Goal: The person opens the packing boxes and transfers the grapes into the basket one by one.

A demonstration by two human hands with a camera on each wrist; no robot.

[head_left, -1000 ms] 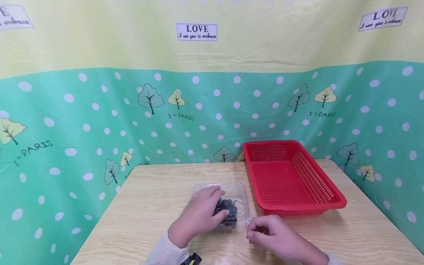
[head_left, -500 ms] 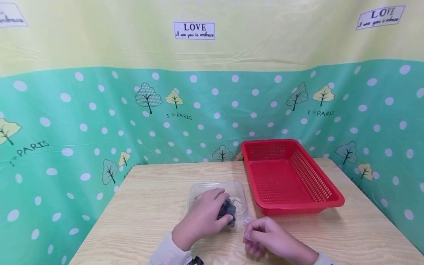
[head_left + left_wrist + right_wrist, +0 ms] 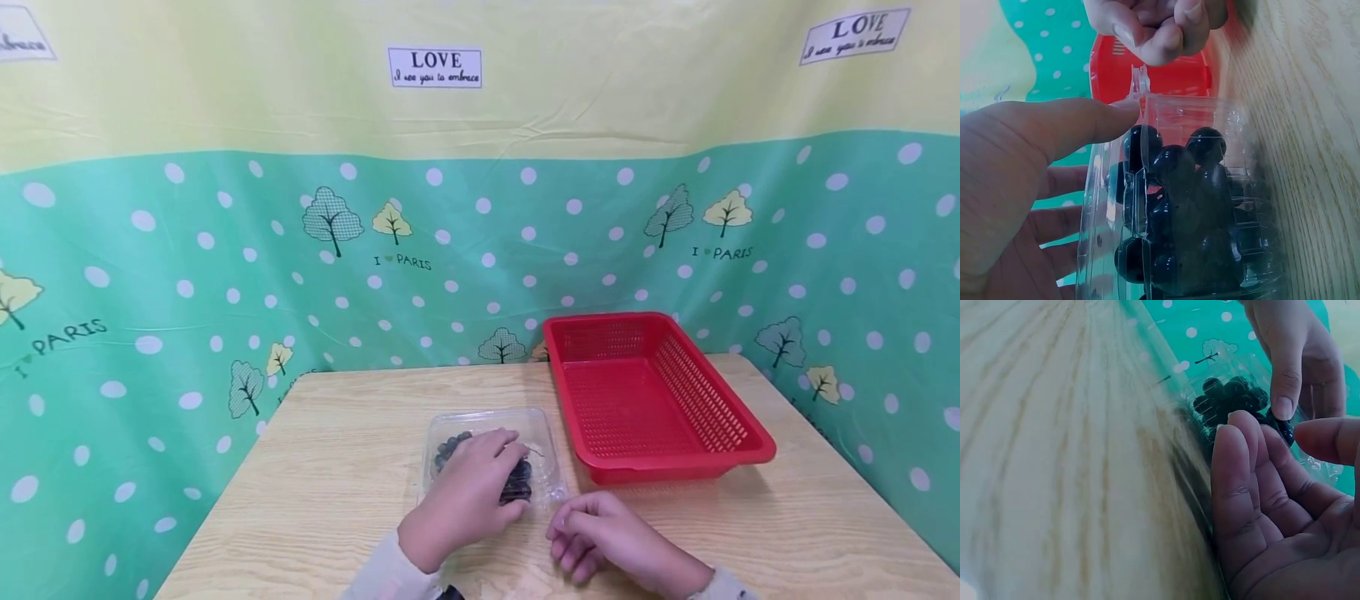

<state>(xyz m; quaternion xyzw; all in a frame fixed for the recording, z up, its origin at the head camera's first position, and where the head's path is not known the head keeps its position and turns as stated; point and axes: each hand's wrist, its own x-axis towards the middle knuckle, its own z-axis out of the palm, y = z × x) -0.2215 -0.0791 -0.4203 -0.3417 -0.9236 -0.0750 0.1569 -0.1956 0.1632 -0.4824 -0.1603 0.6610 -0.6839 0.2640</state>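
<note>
A clear plastic box [image 3: 542,433] with dark grapes [image 3: 452,446] inside sits in the middle of the table. Over its top lies my left hand [image 3: 471,487], fingers spread across the lid. In the left wrist view the left thumb [image 3: 1085,122] runs straight along the lid's rim, its tip near a clear tab [image 3: 1140,81]. At the box's front right corner is my right hand [image 3: 603,537]. The right wrist view shows its fingers [image 3: 1235,487] loosely bent with the thumb apart and nothing between them. Part of the grapes is hidden beneath the left hand.
A red perforated plastic basket [image 3: 675,458] stands right of the box, near the table's back right, with nothing in it. The wood-grain table [image 3: 322,467] ends at a green and yellow printed curtain [image 3: 420,317] behind and on both sides.
My left hand has shifted slightly right across the lid, uncovering grapes at the left. The right hand's fingers have loosened and moved a little left. Box and basket stay in place.
</note>
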